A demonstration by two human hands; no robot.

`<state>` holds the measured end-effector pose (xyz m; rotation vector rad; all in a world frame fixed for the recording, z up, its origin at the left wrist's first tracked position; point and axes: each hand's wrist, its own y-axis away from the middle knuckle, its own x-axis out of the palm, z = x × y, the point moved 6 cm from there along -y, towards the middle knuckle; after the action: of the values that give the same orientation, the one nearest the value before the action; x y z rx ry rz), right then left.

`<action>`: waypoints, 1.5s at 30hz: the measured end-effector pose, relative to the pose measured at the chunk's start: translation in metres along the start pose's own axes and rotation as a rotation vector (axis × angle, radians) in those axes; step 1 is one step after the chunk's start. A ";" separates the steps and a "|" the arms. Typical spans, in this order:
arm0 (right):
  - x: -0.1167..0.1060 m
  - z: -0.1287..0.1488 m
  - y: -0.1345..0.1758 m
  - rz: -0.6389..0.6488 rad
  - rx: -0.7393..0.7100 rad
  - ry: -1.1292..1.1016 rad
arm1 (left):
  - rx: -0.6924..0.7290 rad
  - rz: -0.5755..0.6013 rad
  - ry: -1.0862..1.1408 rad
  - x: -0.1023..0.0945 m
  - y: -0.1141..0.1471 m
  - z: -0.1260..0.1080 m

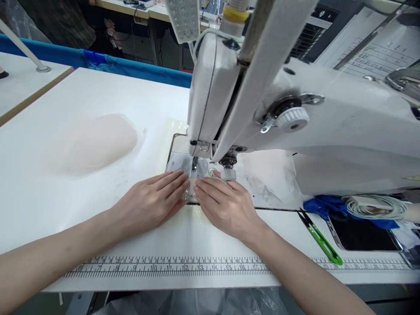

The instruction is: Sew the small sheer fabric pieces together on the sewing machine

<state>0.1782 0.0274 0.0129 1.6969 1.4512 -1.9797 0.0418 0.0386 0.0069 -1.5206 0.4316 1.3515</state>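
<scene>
My left hand (157,197) lies flat on the bed of a white sewing machine (213,96), fingers stretched toward the needle. Opposite it, my right hand (226,201) rests flat too, its fingers pointing left and its thumb partly hidden. A narrow gap separates the fingertips, just in front of the presser foot (194,166). Around the foot, pale see-through round shapes (179,162) show on the needle plate; whether they are material or part of the plate I cannot tell. Neither hand visibly grips anything, though what lies under the fingers is hidden.
A blurred pale beige oval (101,142) lies on the white table at left. Along the front edge runs a printed ruler (183,267). Green thread snips (323,243), a dark phone (364,234) and a coiled cord (377,206) sit at right. Blue cloth (131,70) borders the back.
</scene>
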 end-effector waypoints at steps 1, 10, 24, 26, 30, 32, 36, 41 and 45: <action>0.001 -0.001 0.000 0.008 0.010 0.009 | -0.004 -0.001 0.003 0.001 -0.001 0.002; 0.005 -0.003 0.000 0.049 0.053 0.039 | -0.039 0.036 -0.011 0.004 0.000 0.005; 0.013 -0.012 -0.007 0.116 0.137 0.070 | -0.095 0.016 -0.005 0.011 -0.007 0.016; 0.015 -0.014 -0.008 0.141 0.154 0.085 | -0.118 0.023 0.017 0.014 -0.008 0.020; 0.017 -0.017 -0.008 0.184 0.177 0.071 | -0.170 0.050 0.079 0.021 -0.008 0.029; 0.017 -0.018 -0.007 0.197 0.174 0.060 | -0.200 0.074 0.109 0.024 -0.007 0.032; 0.016 -0.020 -0.006 0.196 0.169 0.078 | -0.251 0.117 0.141 0.030 -0.006 0.037; 0.010 -0.022 -0.004 0.148 0.167 0.104 | -0.287 0.113 0.089 0.026 -0.008 0.040; 0.003 -0.023 -0.004 0.106 0.148 0.107 | -0.271 0.070 -0.065 0.012 -0.011 0.029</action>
<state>0.1895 0.0478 0.0152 1.9252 1.2448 -2.0125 0.0387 0.0716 0.0055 -1.6883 0.2713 1.5588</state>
